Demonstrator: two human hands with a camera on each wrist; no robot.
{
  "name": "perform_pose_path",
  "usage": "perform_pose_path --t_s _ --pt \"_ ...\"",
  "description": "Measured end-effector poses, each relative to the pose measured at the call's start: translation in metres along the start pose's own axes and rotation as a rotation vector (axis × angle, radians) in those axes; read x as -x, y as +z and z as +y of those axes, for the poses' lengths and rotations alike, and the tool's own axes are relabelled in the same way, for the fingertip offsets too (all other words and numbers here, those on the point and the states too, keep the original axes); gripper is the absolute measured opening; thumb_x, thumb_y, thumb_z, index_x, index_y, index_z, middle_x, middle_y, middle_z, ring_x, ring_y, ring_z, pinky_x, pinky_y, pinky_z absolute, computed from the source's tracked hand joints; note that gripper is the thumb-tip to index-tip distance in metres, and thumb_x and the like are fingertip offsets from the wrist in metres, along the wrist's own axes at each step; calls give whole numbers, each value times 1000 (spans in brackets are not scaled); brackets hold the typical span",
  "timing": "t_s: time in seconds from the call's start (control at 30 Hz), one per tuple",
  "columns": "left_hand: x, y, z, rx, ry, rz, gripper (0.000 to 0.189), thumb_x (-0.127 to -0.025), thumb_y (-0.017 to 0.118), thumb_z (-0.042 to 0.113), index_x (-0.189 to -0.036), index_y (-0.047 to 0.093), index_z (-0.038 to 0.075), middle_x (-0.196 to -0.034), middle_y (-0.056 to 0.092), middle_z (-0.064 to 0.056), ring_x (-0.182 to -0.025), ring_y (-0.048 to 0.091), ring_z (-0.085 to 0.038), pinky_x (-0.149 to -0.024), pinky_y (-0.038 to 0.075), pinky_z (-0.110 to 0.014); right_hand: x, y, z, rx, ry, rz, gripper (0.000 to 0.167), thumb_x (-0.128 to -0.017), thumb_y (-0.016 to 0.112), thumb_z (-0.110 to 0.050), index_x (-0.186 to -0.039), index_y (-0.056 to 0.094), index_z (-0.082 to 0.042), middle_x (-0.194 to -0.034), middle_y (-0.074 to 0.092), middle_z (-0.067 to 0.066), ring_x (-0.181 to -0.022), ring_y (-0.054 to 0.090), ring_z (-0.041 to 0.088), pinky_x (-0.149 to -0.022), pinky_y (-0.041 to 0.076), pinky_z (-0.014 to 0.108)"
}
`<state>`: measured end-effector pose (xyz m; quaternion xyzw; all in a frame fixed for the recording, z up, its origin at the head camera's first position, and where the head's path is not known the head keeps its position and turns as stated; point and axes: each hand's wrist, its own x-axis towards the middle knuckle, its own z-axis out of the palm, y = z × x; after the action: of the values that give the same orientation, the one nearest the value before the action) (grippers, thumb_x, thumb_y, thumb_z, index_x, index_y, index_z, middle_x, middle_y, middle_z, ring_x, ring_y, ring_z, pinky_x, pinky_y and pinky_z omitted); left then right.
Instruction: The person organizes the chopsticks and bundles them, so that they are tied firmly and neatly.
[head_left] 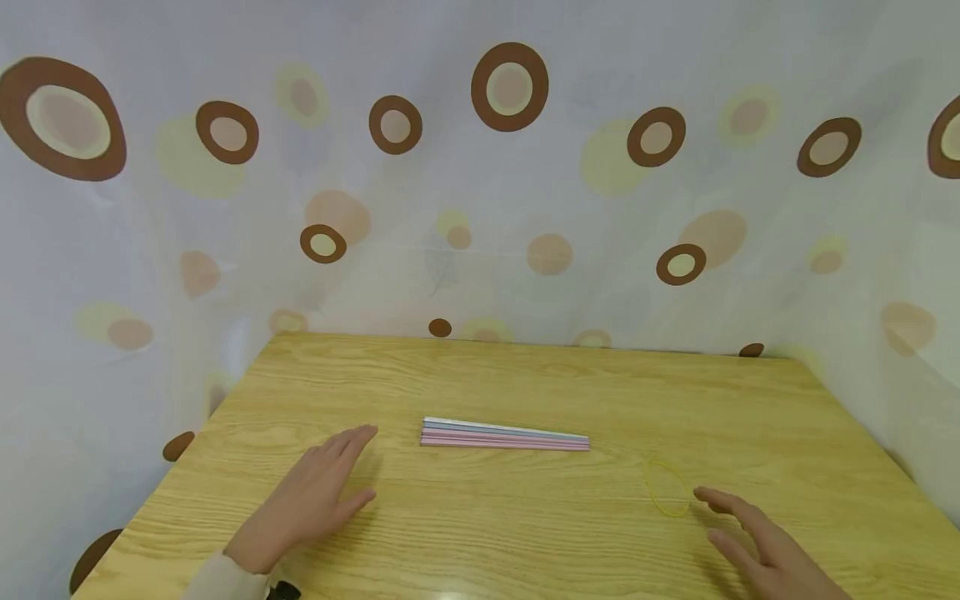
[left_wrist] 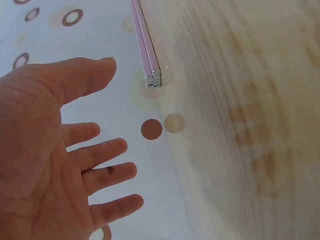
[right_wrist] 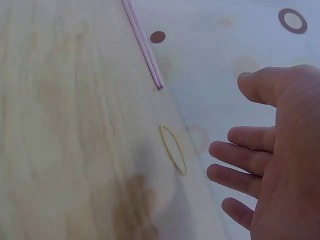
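Note:
Slender pastel sticks (head_left: pixel 504 435) lie side by side on the table, white and blue behind, pink in front. Their left ends are wider than their right ends. In the left wrist view, the ends of the pink sticks (left_wrist: pixel 145 47) look square. To their left, my left hand (head_left: pixel 315 492) hovers over the wood with fingers extended and thumb apart. A thin yellow rubber band (head_left: pixel 651 492) forms a loose loop right of the sticks. My right hand (head_left: pixel 765 546) is just beyond it, fingertips near the loop, holding nothing. The right wrist view shows the same rubber band (right_wrist: pixel 169 151) below the sticks' narrow ends.
The wooden table (head_left: pixel 450 525) reaches back to a pale curtain-like sheet (head_left: pixel 465 175) printed with brown rings and spots. This sheet also runs along the left and right sides. A dark band (head_left: pixel 283 591) shows at my left wrist.

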<state>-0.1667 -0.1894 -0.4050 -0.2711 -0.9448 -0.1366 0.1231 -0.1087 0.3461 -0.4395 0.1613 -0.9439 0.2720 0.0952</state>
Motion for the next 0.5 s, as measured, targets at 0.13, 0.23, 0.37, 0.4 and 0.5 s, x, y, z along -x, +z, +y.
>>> perform_pose_path --t_s 0.13,0.23,0.37,0.4,0.5 --pt "-7 2 -1 14 8 11 68 -85 74 26 -139 43 0 -136 52 -17 -122 53 -35 -90 47 -53 -7 -5 -11 -88 32 -73 41 -100 51 -15 -141 45 -10 -136 47 -14 -116 30 -24 -78 43 15" --pt "-11 4 -2 23 12 9 66 -85 74 26 -137 45 -1 -135 53 -18 -121 54 -35 -90 47 -53 -14 -6 -19 -124 55 -108 42 -102 49 -18 -142 42 -9 -139 49 2 -116 31 -23 -77 45 18" --pt "-14 4 -2 129 -10 -54 64 -88 70 26 -140 42 0 -138 51 -18 -123 52 -35 -95 45 -53 -20 -1 -22 -154 28 -104 40 -101 49 -13 -140 43 -5 -136 52 1 -115 38 -18 -76 44 17" --pt "-15 4 -1 165 -17 -76 64 -89 69 26 -140 41 0 -139 50 -18 -125 51 -35 -96 43 -54 -21 1 -23 -163 10 -99 40 -101 49 -11 -139 43 -4 -134 52 -4 -114 41 -16 -77 43 17" --pt "-16 6 0 250 -33 -125 63 -91 66 25 -142 39 0 -142 47 -18 -128 47 -37 -100 40 -56 -23 7 -24 -192 -35 -87 38 -100 48 -6 -137 45 -2 -130 51 -19 -113 47 -12 -77 42 17"
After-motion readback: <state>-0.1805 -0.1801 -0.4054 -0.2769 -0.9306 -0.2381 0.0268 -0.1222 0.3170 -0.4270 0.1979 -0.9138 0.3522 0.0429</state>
